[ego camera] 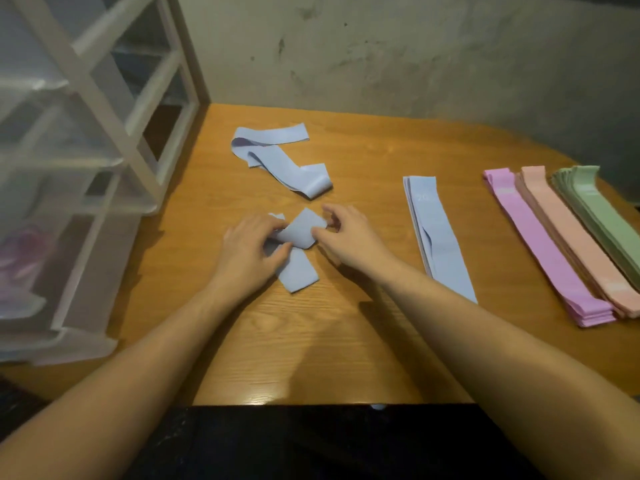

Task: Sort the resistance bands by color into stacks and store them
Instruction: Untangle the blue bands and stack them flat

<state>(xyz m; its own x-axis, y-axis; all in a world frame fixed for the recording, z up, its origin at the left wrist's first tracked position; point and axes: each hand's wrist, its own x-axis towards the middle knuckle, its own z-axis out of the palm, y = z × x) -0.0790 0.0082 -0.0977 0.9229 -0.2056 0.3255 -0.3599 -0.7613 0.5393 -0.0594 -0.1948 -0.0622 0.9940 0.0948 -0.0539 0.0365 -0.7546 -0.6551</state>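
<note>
Looking down from the head cam, the left hand [254,249] and right hand [346,233] both pinch a crumpled blue band [298,252] mid-table, left of the blue stack [437,233]. It looks light and floppy, so I'd grab its ends and pull it flat.

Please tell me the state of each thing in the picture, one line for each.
Left hand: grips the crumpled blue band.
Right hand: pinches it.
Loose blue bands: tangled, unsorted.
Blue stack: flat.
Pink stack, peach stack, green stack: neat, side by side.
Drawer unit: drawers pulled out.
</note>
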